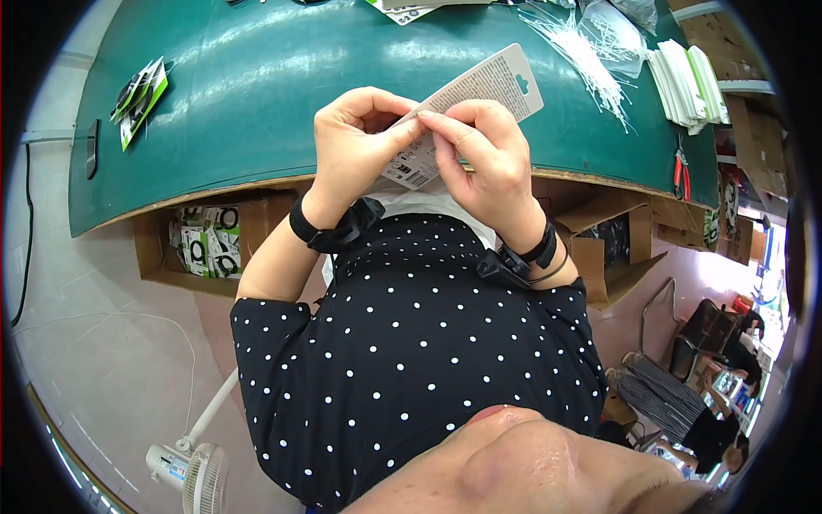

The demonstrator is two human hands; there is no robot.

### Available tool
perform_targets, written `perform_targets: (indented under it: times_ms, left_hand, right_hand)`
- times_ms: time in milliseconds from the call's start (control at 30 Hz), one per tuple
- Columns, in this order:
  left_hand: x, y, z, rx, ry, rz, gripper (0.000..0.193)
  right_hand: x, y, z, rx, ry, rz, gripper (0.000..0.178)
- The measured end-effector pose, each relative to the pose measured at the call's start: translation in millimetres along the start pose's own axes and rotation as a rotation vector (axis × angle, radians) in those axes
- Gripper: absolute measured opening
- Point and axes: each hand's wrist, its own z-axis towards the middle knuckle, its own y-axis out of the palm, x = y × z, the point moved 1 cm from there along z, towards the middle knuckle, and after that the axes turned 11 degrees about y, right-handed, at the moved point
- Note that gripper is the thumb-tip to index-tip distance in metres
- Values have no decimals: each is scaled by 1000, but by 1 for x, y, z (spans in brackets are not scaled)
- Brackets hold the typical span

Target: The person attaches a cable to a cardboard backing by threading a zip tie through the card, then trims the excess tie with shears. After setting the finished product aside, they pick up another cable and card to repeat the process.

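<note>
Both hands meet above the near edge of the green table (257, 103), and between them they hold a grey-white packaging card (479, 90) with a hang slot at its far right end. The left hand (355, 146) curls around the card's near left end, thumb and forefinger pinching it. The right hand (484, 158) pinches the same stretch from the right side, its fingertips (432, 118) pressed right against those of the left hand. Neither hand is spread; both are closed in a fine pinch on the card. Whether something small sits between the fingertips I cannot tell — the fingers cover that spot.

The card is tilted, its far end rising toward the right over the table, the printed near end tucked under the palms.

The risks, as I judge them: the grip is all at one end, so the long free end can flex and crease if the fingers twist against each other. A pull in opposite directions could tear the thin card at the pinch. Because the hands hover just past the table edge, a slip would send the card down toward the lap or the open cardboard boxes (201, 248) under the table — not onto the surface.

Farther right lie loose white cable ties (582, 60), and red-handled pliers (681, 176) sit at the right edge, well apart from the hands.
</note>
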Motion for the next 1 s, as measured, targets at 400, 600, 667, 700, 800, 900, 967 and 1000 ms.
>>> perform_targets:
  times_ms: [400,600,667,700,800,900,967,1000]
  left_hand:
    - [12,-5,-4,-144,102,160,12]
    - [30,-2,-18,-508,475,379,18]
    - [31,-1,-21,-563,490,368,18]
    - [31,0,-22,-602,518,364,19]
    - [29,1,-24,-660,546,363,19]
    - [27,1,-26,-694,561,365,18]
    - [27,2,-27,-721,599,386,19]
    - [27,2,-27,-735,619,395,19]
  right_hand:
    - [11,-65,7,361,133,149,21]
    - [50,-83,20,-270,619,423,13]
    - [55,-65,11,-769,621,643,12]
    - [53,-59,7,-758,638,651,12]
    - [48,-39,-1,-1054,740,695,16]
    - [46,-33,-1,-1014,759,551,18]
    - [44,-30,3,-999,765,478,20]
    - [43,-29,6,-1041,813,415,19]
